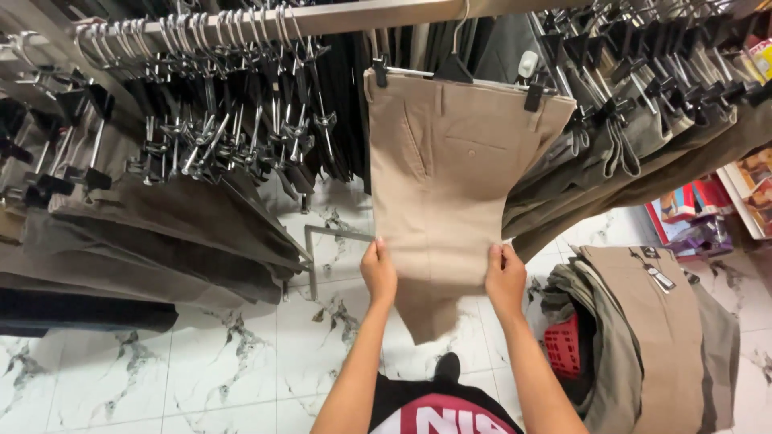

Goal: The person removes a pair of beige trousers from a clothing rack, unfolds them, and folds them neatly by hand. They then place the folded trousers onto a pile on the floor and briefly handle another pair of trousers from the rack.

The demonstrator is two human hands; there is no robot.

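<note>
right at the centre hangs a pair of beige trousers, clipped by the waistband to a black hanger whose hook goes over the metal rail running across the top. the trousers hang flat and facing the camera, with the legs dropping toward the floor. the left hand pinches the left edge of the cloth partway down the leg, fingers closed on the fabric with the thumb at the front. the right hand grips the opposite edge at about the same height, also closed tight on the fabric, so the leg is held spread between the two hands. below the hands the leg ends hang loose and taper to a fold. on the left of the beige pair, dark trousers hang close together from metal clip hangers on the same rail, and lower down on that side grey and brown ones fan outward. on the right, more olive and grey trousers hang from black clip hangers, pressed just beside the beige pair. down at the lower right a pile of folded trousers, beige and olive, lies heaped over a red plastic basket. underneath everything is a white marble-patterned tiled floor, and a dark shoe tip shows between the forearms.
</note>
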